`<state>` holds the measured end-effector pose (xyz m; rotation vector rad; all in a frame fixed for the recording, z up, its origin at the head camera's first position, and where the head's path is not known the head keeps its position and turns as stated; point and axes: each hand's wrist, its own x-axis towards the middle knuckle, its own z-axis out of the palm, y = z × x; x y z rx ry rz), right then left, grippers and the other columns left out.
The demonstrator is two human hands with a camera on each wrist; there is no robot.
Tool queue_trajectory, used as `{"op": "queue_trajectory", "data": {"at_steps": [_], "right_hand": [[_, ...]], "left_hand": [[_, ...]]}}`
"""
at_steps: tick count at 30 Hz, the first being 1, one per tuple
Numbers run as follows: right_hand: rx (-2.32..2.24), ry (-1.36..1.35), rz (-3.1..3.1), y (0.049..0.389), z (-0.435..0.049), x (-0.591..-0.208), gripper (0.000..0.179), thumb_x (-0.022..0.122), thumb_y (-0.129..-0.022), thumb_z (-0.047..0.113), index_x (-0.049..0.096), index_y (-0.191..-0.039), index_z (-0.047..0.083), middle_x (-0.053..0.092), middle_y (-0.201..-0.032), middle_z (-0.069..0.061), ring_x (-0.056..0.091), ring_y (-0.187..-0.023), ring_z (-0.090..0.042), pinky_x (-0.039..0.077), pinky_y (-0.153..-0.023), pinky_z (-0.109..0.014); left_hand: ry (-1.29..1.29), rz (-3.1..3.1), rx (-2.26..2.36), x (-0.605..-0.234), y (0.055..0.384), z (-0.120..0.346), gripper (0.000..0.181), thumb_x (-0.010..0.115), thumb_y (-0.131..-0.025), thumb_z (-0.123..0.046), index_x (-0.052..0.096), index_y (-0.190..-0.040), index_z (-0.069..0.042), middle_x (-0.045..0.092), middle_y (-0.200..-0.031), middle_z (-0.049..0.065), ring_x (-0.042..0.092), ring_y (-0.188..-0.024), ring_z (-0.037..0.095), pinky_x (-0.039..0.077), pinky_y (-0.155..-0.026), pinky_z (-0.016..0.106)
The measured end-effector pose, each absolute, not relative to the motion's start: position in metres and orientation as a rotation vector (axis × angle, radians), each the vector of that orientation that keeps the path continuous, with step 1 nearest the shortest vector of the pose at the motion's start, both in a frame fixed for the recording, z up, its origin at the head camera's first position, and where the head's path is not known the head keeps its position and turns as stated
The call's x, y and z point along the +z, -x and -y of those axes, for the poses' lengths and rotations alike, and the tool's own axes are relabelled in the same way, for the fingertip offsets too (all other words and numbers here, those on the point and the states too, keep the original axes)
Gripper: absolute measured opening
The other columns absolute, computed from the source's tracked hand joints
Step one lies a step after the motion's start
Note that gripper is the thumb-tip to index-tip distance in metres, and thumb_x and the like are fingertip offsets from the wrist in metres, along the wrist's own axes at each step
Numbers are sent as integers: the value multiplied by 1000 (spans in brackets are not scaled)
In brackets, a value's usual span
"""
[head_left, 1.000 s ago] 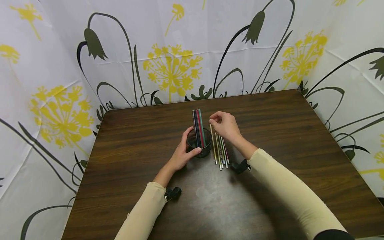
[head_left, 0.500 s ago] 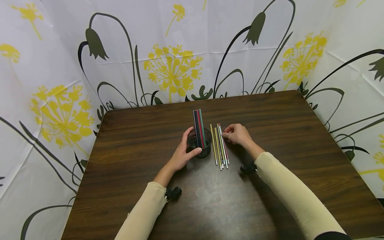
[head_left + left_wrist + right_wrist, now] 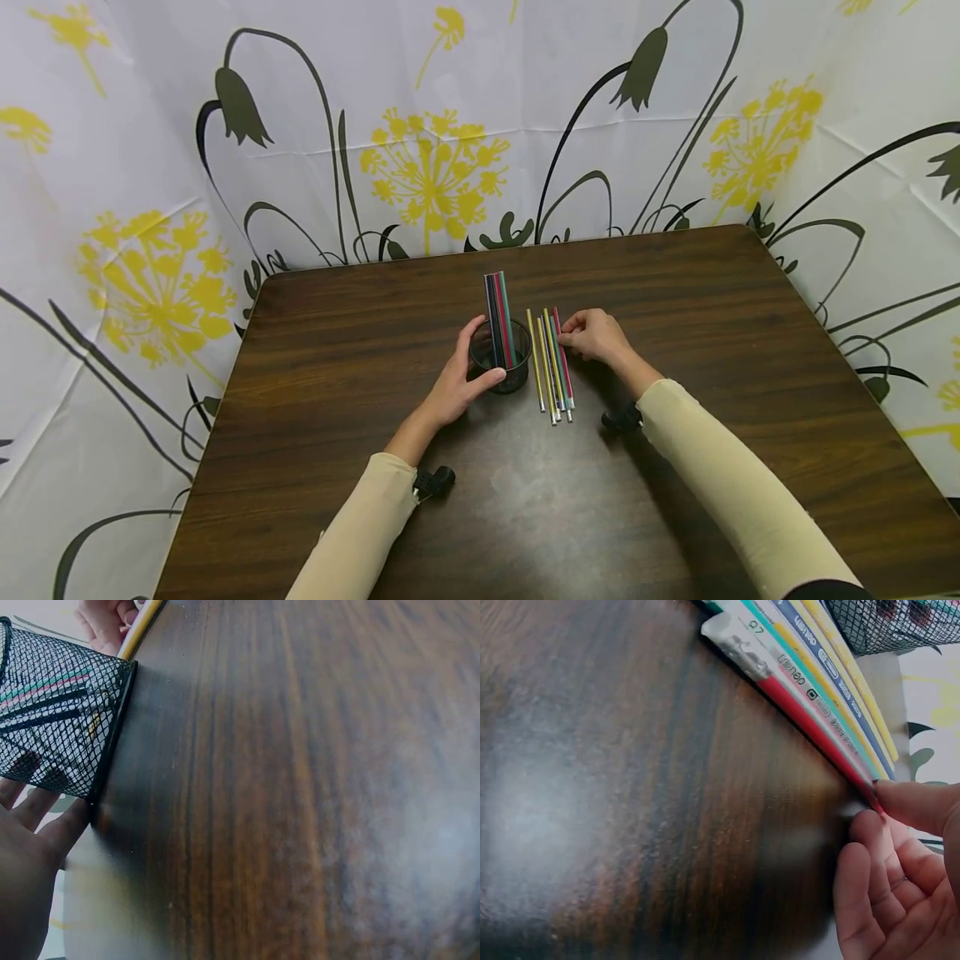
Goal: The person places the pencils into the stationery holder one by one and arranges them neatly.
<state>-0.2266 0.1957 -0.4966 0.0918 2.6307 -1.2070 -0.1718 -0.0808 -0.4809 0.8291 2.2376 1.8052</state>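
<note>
My left hand (image 3: 453, 379) curves round the side of a black mesh pencil cup (image 3: 64, 712), thumb near the rim in the head view. Several pencils (image 3: 497, 317), dark, red and green, stand leaning in the cup. To its right a row of pencils lies on the table, eraser ends toward me. With thumb and forefinger my right hand (image 3: 596, 335) pinches the far end of the red pencil (image 3: 810, 716), the outermost on the right. Beside it lie a teal pencil, a blue pencil (image 3: 825, 656) and yellow pencils (image 3: 855, 671).
The dark wood-grain table (image 3: 360, 333) extends around both hands. Behind it hangs a white curtain (image 3: 517, 100) printed with yellow and grey-green flowers, close to the table's back edge.
My right hand has gone from the far end of the left yellow pencil to the row's right side. The pencils there have turned, showing teal and red. The left hand stays on the cup.
</note>
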Motion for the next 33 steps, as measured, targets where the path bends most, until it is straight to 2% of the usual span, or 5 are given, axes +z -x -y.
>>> {"op": "queue_trajectory", "data": {"at_steps": [6, 12, 17, 25, 33], "right_hand": [[-1058, -214, -2675, 222, -191, -486, 17, 71, -87, 25, 67, -87, 8, 67, -69, -4, 64, -59, -16, 53, -53, -30], [-764, -241, -2750, 219, -185, -479, 16, 65, -87, 29, 66, -81, 13, 66, -60, 1, 63, -54, -16, 47, -52, -35], [-760, -244, -2757, 219, -186, -478, 18, 67, -86, 30, 67, -78, 14, 66, -59, 2, 63, -55, -15, 48, -53, -35], [-929, -228, -2666, 216, -194, -478, 20, 66, -89, 29, 66, -83, 10, 68, -64, -1, 65, -57, -16, 53, -57, -33], [-1204, -233, -2498, 209, -204, -469, 17, 61, -93, 17, 66, -99, 1, 71, -79, -9, 70, -67, -17, 57, -60, -32]], "left_hand": [[-806, -2270, 1784, -504, 182, 82, 81, 66, -94, -23, 13, -156, -29, 37, -150, 11, 37, -136, 30, 34, -105, 60], [-810, -2264, 1796, -508, 183, 83, 81, 67, -93, -29, 14, -155, -31, 38, -149, 8, 38, -135, 28, 34, -105, 59], [-798, -2284, 1771, -505, 183, 83, 81, 66, -94, -26, 13, -155, -31, 35, -150, 10, 36, -136, 30, 34, -105, 60], [-814, -2213, 1807, -477, 171, 81, 81, 63, -92, -6, 12, -155, -7, 33, -149, 25, 35, -134, 42, 30, -103, 66], [-814, -2219, 1802, -472, 168, 81, 80, 63, -92, -3, 13, -154, -5, 33, -148, 26, 36, -134, 42, 30, -103, 66]]}}
